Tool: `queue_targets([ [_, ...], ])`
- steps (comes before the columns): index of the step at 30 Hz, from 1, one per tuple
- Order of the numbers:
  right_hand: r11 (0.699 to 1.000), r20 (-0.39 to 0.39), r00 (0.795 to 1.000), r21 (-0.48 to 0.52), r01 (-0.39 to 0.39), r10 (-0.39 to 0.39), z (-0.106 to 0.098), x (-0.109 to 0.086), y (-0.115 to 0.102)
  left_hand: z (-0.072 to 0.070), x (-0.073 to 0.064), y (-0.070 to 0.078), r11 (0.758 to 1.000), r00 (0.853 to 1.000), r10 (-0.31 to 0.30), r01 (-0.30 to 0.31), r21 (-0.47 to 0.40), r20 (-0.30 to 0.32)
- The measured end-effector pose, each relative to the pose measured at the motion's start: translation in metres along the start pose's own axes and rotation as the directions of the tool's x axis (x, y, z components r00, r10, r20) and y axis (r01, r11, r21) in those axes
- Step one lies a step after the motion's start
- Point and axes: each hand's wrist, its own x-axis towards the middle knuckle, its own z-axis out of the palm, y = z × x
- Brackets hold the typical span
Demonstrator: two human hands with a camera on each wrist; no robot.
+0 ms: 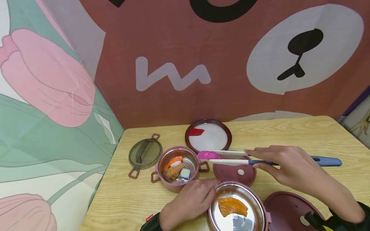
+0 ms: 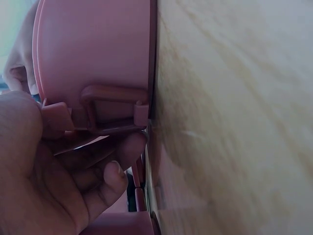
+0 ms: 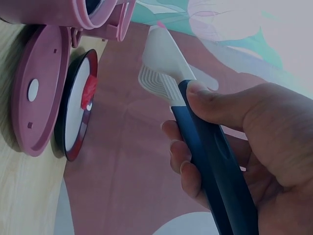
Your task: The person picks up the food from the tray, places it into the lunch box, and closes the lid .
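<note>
My right hand [image 1: 292,163] grips tongs [image 1: 261,162] by their blue handles, thumb on one arm and fingers curled round the other. A bright magenta food piece [image 1: 206,155] shows at the white tips, beside the far pot [image 1: 199,175]. In that pot lie a brown fried-looking piece [image 1: 174,172], an orange-and-white piece [image 1: 175,162] and a small white-and-dark block [image 1: 185,174]. My left hand [image 1: 193,199] holds the near pot [image 1: 262,208] at its left side, fingers by the handle [image 2: 115,108]. An orange salmon-like slice [image 1: 232,207] lies inside.
A dark-rimmed white plate [image 1: 215,136] with a red piece [image 1: 196,132] stands at the back. Left of the far pot lies a see-through lid [image 1: 150,154]. Two dark pink lids [image 1: 224,175] lie on the table, one behind and one right of the near pot. Patterned cloth [image 1: 173,106] hangs behind.
</note>
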Motion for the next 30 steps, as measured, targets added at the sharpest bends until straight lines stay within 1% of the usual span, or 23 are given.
queue_targets([
  [3,1.0,-0.008,1.0,0.001,0.007,-0.007,-0.002,-0.003,0.002,0.0,-0.001,0.0,1.0,1.0,-0.001,0.001,0.007,-0.003],
  [7,1.0,0.001,1.0,-0.014,-0.008,0.008,-0.006,-0.009,0.004,0.0,-0.002,0.001,1.0,1.0,0.008,-0.008,0.006,-0.018],
  [10,0.999,0.017,0.999,-0.026,-0.029,0.03,-0.01,-0.014,0.006,0.0,-0.002,0.001,1.0,1.0,0.008,-0.008,-0.001,-0.022],
  [15,0.998,0.055,0.997,-0.02,-0.058,0.059,-0.015,-0.023,0.005,0.0,-0.004,0.002,1.0,1.0,-0.002,0.002,0.013,-0.014],
  [20,0.997,0.072,0.995,-0.023,-0.067,0.068,-0.02,-0.031,0.005,0.001,-0.004,0.001,1.0,1.0,0.019,-0.018,0.021,-0.017],
  [23,0.996,0.098,0.992,-0.024,-0.082,0.084,-0.023,-0.034,0.006,0.002,-0.003,0.001,0.999,0.999,0.024,-0.024,0.022,-0.023],
  [26,0.994,0.14,0.984,-0.024,-0.104,0.106,-0.025,-0.036,0.005,0.002,-0.003,0.001,0.999,1.0,0.012,-0.011,0.039,-0.024],
  [30,0.995,0.162,0.982,-0.045,-0.092,0.098,-0.028,-0.039,0.004,0.002,-0.004,0.0,0.999,1.0,-0.006,0.007,0.052,-0.026],
])
